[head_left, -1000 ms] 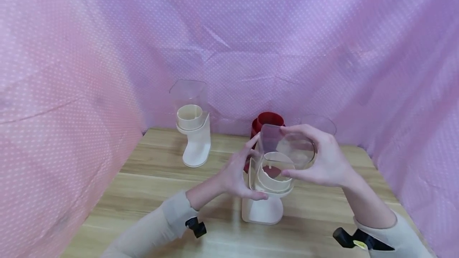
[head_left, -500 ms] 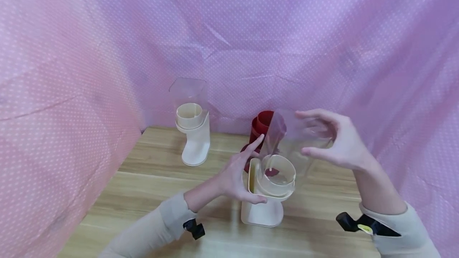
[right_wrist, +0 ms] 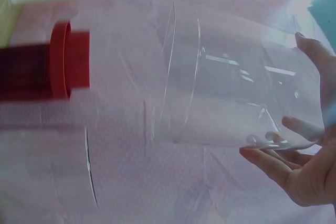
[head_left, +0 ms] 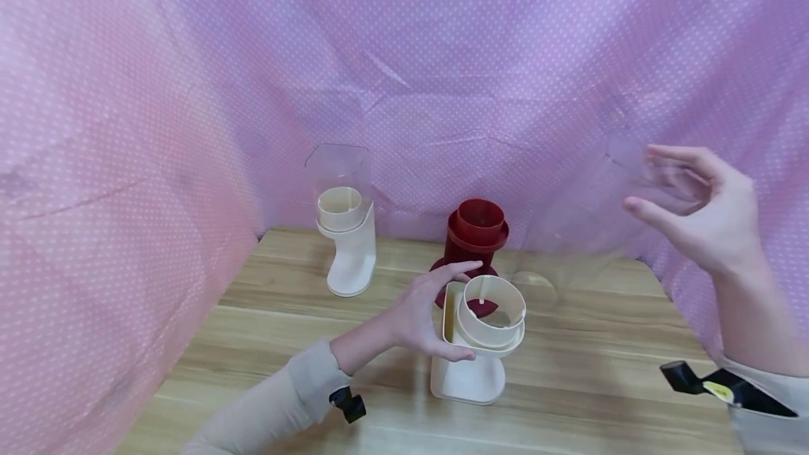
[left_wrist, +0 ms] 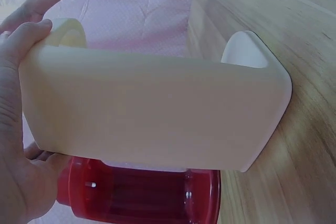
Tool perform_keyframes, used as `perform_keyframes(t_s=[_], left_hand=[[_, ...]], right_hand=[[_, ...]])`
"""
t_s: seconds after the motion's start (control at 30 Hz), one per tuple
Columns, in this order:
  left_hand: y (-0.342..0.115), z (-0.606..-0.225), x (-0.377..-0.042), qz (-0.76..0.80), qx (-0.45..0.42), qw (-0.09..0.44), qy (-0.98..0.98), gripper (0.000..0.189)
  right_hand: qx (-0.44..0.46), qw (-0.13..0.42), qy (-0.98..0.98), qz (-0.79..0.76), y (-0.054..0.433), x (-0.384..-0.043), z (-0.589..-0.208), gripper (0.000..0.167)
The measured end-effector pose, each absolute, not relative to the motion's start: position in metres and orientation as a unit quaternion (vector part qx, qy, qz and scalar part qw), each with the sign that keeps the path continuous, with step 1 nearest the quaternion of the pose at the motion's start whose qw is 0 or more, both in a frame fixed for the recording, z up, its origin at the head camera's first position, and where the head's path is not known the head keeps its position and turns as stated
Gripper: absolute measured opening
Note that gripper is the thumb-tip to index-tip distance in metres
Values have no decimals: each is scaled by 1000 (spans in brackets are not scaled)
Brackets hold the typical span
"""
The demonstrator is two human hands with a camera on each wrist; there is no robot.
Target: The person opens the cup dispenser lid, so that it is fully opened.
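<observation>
A cream-white dispenser stand (head_left: 470, 376), with a round collar on top and a rounded foot, stands upright on the table. My left hand (head_left: 417, 314) grips its upper part from the left, thumb in front and fingers behind. The left wrist view shows the stand's smooth flat back (left_wrist: 147, 108) between thumb and fingers. Off to the right, my right hand (head_left: 711, 206) holds a clear plastic canister (right_wrist: 236, 87) by one end, tilted and raised in the air. Its thumb and fingers spread around the canister's wall. In the head view the canister is faint and blurred.
Just behind the held stand is a red stand (head_left: 478, 230) of like shape. A second cream stand (head_left: 350, 258) with a clear canister (head_left: 338, 163) on it is at back left. Another clear canister (right_wrist: 42, 174) shows beside the red stand. Pink dotted cloth (head_left: 404, 118) hangs behind the wooden table (head_left: 284, 364).
My right hand has lifted the clear canister off the cream stand's collar and carried it up and to the right. My left hand has stayed on the stand.
</observation>
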State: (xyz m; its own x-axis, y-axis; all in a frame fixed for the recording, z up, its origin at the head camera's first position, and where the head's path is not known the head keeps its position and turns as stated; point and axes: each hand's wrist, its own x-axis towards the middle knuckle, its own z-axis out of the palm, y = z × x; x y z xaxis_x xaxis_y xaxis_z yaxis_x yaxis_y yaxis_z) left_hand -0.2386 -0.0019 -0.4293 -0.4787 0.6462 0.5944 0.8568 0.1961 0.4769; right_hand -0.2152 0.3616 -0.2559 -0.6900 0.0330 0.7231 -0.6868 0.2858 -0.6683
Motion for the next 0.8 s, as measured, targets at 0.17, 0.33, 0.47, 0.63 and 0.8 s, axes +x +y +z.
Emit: perform_keyframes(t_s=[0.17, 0.33, 0.47, 0.63, 0.8], left_hand=[[-3, -428, -238, -386, -489, 129, -772, 122], [-4, -426, -238, -386, -487, 116, -775, 119], [-4, -425, -238, -385, -487, 112, -776, 117], [-5, -425, -237, -383, -486, 109, -778, 116], [-6, -426, -236, -388, -483, 101, -778, 114]], right_hand=[[72, 386, -814, 427, 386, -220, -250, 59], [-41, 398, -835, 377, 401, -222, -251, 56], [-117, 390, -847, 341, 406, -222, -251, 66], [-159, 390, -853, 307, 409, -224, -260, 80], [-158, 420, -849, 279, 421, -239, -277, 86]])
